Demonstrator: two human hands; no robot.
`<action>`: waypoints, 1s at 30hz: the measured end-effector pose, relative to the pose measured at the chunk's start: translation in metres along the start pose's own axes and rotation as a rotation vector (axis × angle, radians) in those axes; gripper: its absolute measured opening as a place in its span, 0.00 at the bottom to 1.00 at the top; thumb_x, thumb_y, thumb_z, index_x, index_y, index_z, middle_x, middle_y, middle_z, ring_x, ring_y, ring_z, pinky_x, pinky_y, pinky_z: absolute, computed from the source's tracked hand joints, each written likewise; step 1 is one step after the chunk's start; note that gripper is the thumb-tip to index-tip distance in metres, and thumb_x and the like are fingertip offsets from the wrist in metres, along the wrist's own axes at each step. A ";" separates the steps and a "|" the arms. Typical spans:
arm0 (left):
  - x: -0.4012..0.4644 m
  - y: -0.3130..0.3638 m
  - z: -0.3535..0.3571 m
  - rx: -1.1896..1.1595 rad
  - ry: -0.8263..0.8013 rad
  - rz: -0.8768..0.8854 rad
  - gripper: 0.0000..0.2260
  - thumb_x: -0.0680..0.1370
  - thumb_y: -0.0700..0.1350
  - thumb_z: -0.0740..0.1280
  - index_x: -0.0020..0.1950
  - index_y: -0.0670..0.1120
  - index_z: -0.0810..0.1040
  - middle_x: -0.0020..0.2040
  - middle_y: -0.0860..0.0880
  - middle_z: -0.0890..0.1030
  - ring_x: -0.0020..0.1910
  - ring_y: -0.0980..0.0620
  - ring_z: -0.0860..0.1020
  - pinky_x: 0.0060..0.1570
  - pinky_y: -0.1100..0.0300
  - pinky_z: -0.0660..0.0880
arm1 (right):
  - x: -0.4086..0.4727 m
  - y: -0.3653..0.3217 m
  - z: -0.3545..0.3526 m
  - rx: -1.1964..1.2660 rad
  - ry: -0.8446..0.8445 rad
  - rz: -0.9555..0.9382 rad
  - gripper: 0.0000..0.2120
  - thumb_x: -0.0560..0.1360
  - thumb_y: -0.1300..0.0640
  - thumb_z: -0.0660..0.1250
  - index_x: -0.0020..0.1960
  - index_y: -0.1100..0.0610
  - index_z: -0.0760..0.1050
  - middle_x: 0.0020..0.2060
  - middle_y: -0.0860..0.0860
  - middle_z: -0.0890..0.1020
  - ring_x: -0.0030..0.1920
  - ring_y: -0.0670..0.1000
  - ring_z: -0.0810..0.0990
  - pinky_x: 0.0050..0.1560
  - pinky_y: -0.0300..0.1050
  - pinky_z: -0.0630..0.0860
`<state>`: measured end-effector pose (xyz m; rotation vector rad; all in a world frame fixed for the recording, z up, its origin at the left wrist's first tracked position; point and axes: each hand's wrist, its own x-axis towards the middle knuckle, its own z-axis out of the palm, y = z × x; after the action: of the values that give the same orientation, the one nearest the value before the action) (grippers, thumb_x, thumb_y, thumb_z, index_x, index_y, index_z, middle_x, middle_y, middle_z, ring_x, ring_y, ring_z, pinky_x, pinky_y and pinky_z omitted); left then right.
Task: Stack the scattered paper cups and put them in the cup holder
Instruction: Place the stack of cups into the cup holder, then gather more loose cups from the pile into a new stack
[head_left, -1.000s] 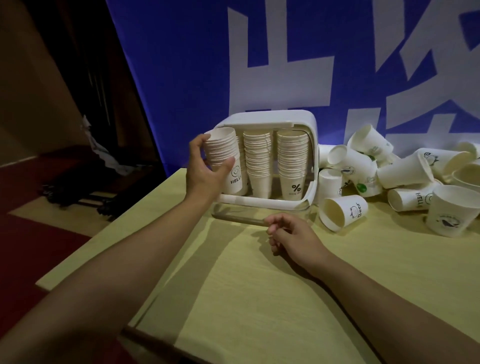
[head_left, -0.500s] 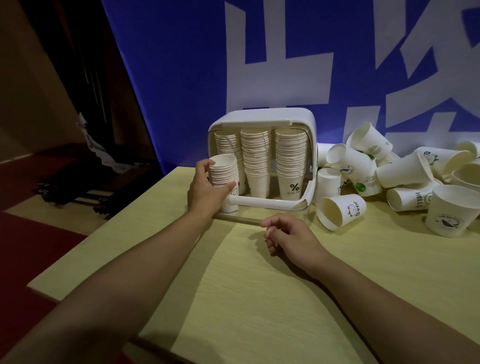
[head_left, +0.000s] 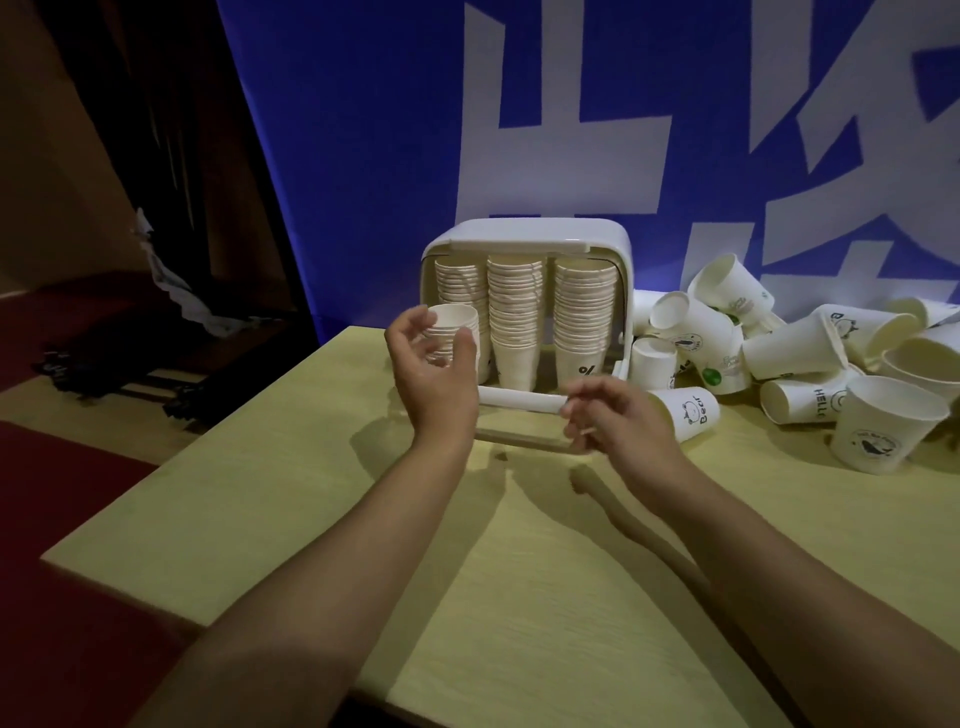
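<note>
Paper cups, white and nested into a short stack (head_left: 453, 332), stand at the left front corner of the white plastic cup holder (head_left: 524, 236), just in front of its left column. The left hand (head_left: 434, 364) is raised around this stack with fingers and thumb loosely curved on either side of it; whether they touch the cups I cannot tell. Inside the holder three tall columns of nested white paper cups (head_left: 519, 322) stand side by side, and the right column's bottom cup shows a black percent mark. The holder sits on the pale yellow wooden desk (head_left: 291, 499), against a blue banner with large white characters (head_left: 363, 130).

The right hand (head_left: 618, 415) hovers just in front of the holder's low front rim, fingers relaxed and slightly curled, holding nothing. Just right of it a white paper cup printed with a bear (head_left: 693, 413) lies on its side on the desk. Beyond it, to the right of the holder, a loose heap of white printed paper cups (head_left: 810, 353) is scattered, some upright, most tipped over, touching one another. Dark red floor (head_left: 57, 519) shows at left.
</note>
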<state>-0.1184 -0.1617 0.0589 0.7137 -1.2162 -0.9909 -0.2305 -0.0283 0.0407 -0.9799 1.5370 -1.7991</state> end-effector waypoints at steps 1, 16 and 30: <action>-0.011 0.006 0.004 -0.084 -0.052 -0.023 0.14 0.77 0.38 0.71 0.57 0.53 0.73 0.54 0.53 0.79 0.47 0.56 0.78 0.48 0.63 0.75 | 0.003 -0.010 -0.007 0.003 0.053 -0.041 0.12 0.79 0.70 0.60 0.52 0.59 0.80 0.39 0.54 0.80 0.35 0.51 0.77 0.36 0.46 0.76; -0.075 -0.023 0.003 -0.046 -0.989 -0.264 0.12 0.77 0.39 0.72 0.45 0.58 0.83 0.38 0.60 0.81 0.34 0.55 0.74 0.35 0.66 0.73 | 0.040 -0.014 -0.135 -1.434 -0.207 -0.030 0.37 0.71 0.48 0.76 0.74 0.37 0.63 0.69 0.47 0.75 0.67 0.53 0.74 0.64 0.57 0.74; -0.087 -0.022 -0.003 0.007 -1.119 -0.243 0.10 0.78 0.43 0.73 0.49 0.59 0.83 0.45 0.58 0.81 0.38 0.53 0.73 0.38 0.60 0.74 | 0.003 -0.013 -0.124 -1.155 -0.285 0.027 0.37 0.71 0.47 0.77 0.73 0.36 0.61 0.59 0.47 0.75 0.52 0.50 0.80 0.54 0.42 0.77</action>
<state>-0.1251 -0.0923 0.0017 0.2692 -2.1103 -1.6840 -0.3341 0.0418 0.0455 -1.5815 2.3585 -0.5593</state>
